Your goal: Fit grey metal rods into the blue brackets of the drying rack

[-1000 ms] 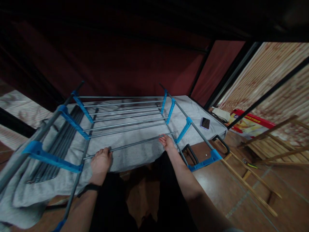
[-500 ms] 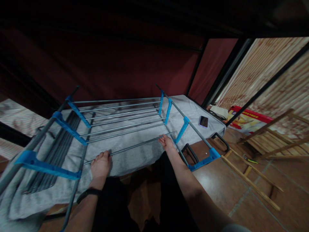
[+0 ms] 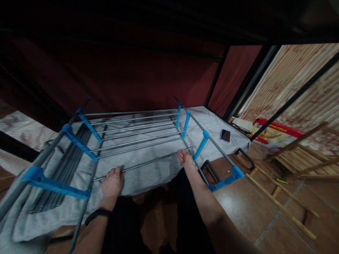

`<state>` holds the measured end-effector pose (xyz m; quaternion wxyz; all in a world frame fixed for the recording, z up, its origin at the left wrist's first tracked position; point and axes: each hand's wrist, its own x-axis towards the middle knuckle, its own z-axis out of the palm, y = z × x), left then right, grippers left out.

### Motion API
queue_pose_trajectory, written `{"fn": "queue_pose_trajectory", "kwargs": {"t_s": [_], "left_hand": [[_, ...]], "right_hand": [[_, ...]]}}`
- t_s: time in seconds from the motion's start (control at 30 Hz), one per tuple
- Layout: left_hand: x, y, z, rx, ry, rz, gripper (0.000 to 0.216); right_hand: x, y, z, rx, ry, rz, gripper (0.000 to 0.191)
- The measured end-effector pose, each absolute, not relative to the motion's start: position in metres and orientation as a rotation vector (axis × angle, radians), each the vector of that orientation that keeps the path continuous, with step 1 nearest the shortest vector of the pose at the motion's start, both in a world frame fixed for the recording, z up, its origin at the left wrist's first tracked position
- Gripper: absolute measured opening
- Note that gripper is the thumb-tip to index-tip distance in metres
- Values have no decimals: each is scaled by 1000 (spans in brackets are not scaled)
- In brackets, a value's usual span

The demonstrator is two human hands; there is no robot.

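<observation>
A thin grey metal rod (image 3: 150, 162) runs crosswise in front of me, low over the cloth. My left hand (image 3: 112, 183) is closed round it near its left end, and my right hand (image 3: 185, 158) pinches it near the right end. Both ends lie close to the side tubes of a half-built rack frame, where I cannot make out whether they touch. Blue plastic brackets (image 3: 80, 143) join the frame's grey tubes on each side. Several metal rods (image 3: 137, 141) span between the rear brackets. The front pair of brackets stands nearest my forearms.
A bundle of loose grey rods (image 3: 63, 169) lies on the grey cloth (image 3: 153, 178) at left. A phone (image 3: 225, 135) rests at right. Beyond are a wooden ladder-like frame (image 3: 280, 201), a red-and-yellow box (image 3: 278, 134) and a dark red panel (image 3: 132, 81) behind.
The view has tilted slightly, so everything sits a little lower and further right. Both hands keep their hold on the rod, which has hardly moved against the frame.
</observation>
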<state>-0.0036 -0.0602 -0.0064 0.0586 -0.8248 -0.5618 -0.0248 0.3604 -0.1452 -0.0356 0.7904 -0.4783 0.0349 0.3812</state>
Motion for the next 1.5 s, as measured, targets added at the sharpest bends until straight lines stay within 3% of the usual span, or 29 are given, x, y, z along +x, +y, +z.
{"fn": "queue_pose_trajectory", "kwargs": {"t_s": [0.63, 0.87, 1.5], "left_hand": [[-4, -61, -2, -2583, -1762, -154, 40], [-2, -62, -2, -2558, -1737, -108, 40], [3, -68, -3, -2529, -1703, -108, 41]], "right_hand": [[362, -149, -31, -1026, 41, 842, 25], [356, -149, -26, -1035, -3, 959, 19], [351, -151, -31, -1082, -61, 998, 23]]}}
